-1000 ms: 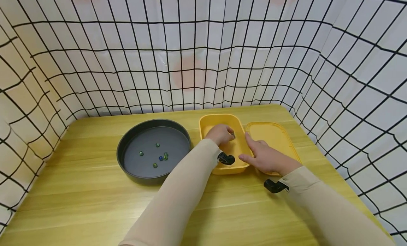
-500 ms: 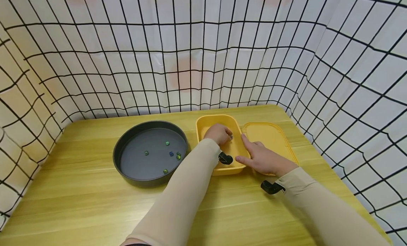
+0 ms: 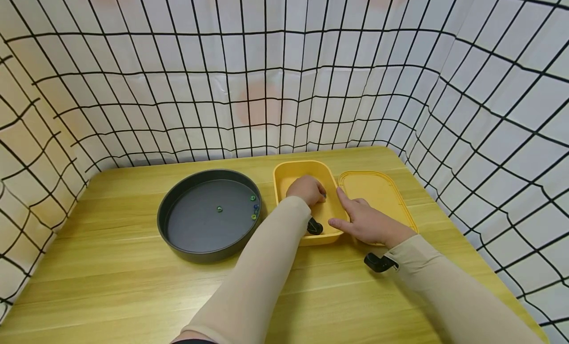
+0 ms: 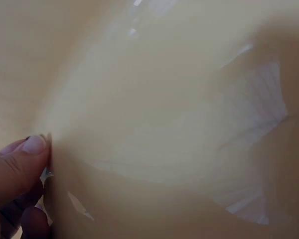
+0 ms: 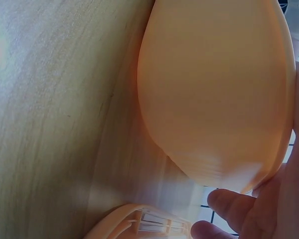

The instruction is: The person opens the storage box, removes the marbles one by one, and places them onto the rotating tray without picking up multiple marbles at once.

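Inside the yellow plastic box [image 3: 290, 172], my left hand [image 3: 306, 190] has its thumb and fingers curled together at the tips. A glassy glint of a marble [image 4: 47, 173] shows between them in the left wrist view, mostly hidden by the fingers. My right hand [image 3: 371, 220] rests against the box's right rim, its thumb and forefinger spread and fairly straight. In the right wrist view, its fingers [image 5: 234, 205] lie just outside the box wall. Left of the box stands a round dark grey pan [image 3: 191, 225]. One green marble [image 3: 219, 209] lies mid-pan; several others gather by its right wall, including a blue marble [image 3: 256, 207].
A flat yellow lid [image 3: 378, 196] lies on the wooden table [image 3: 111, 265], right of the box and partly behind my right hand. Black wire mesh [image 3: 249, 87] with white sheeting behind it encloses the table's back and sides. My left forearm passes close by the pan's right edge.
The marbles have rolled rightward across the pan, several ending by its right wall. My left hand has sunk slightly in the box. The right hand stays at the rim; the head view shifted a little.
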Demonstrator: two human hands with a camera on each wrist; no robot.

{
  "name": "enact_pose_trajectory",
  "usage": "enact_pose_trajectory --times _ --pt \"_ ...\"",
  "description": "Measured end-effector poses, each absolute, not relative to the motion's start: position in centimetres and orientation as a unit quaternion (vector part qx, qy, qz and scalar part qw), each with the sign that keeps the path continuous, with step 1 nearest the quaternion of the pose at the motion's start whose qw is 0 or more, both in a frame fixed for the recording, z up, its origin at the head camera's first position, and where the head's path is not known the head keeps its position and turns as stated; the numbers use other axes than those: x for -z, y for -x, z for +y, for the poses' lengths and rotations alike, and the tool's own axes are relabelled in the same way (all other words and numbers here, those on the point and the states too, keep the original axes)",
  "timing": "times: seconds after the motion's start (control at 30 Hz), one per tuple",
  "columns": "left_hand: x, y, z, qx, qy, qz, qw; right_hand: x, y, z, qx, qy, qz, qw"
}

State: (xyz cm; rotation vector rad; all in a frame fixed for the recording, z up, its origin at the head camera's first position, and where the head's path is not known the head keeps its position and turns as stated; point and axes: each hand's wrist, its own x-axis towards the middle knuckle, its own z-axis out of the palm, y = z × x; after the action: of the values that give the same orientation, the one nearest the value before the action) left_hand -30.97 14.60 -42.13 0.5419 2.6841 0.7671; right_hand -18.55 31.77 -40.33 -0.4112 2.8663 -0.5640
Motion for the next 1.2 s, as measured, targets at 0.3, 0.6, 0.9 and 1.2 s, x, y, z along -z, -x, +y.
enact_pose_trajectory --times 0.3,0.6,0.9,1.2 --pt "42.0 30.8 14.0 -0.269 -0.187 0.933 0.149 40.4 18.7 31.3 0.189 0.142 0.967 0.094" --pt "40.4 30.5 12.9 -0.352 -0.166 0.907 0.161 40.4 18.8 31.0 0.191 0.147 0.966 0.097" --pt "36.4 29.4 10.3 -0.4 -0.184 0.886 0.145 40.1 18.5 31.3 0.195 0.14 0.965 0.102" --pt "33.0 29.0 4.4 -0.364 -0.213 0.902 0.091 40.1 18.5 31.4 0.195 0.126 0.967 0.104"
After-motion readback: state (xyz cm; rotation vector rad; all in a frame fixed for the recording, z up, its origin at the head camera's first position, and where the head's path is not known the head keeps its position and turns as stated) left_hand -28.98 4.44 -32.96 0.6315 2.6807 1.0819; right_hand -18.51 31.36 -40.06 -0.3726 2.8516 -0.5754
